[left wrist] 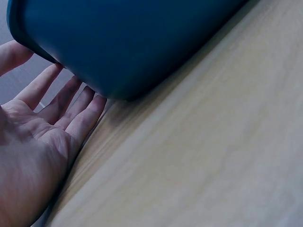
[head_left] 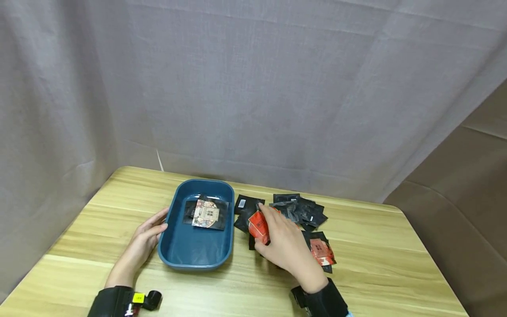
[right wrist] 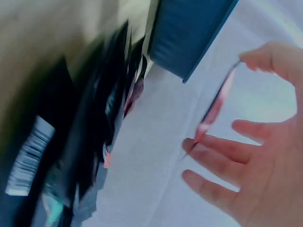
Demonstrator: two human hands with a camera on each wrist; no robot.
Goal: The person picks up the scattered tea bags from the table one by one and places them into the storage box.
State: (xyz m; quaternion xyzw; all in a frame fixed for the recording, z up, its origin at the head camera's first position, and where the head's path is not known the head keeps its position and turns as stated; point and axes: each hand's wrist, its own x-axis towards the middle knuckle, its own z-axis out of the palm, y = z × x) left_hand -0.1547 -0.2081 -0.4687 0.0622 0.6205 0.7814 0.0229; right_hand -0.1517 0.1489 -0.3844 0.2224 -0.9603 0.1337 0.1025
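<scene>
Right hand (head_left: 287, 246) pinches red sachet (head_left: 258, 226), just right of blue tray (head_left: 194, 251); sachet sits on hand's tray side. Left hand (head_left: 143, 237), fingers spread, touches tray's left wall.

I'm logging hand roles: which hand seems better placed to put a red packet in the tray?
Probably the right hand: it holds a red packet, while the left hand touches the tray.

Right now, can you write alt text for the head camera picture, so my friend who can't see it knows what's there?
A person's right hand holds a red packet over dark packets on a wood-grained table. The left hand touches the side of a blue tray, and inside it lies a packet with a patterned label.
</scene>
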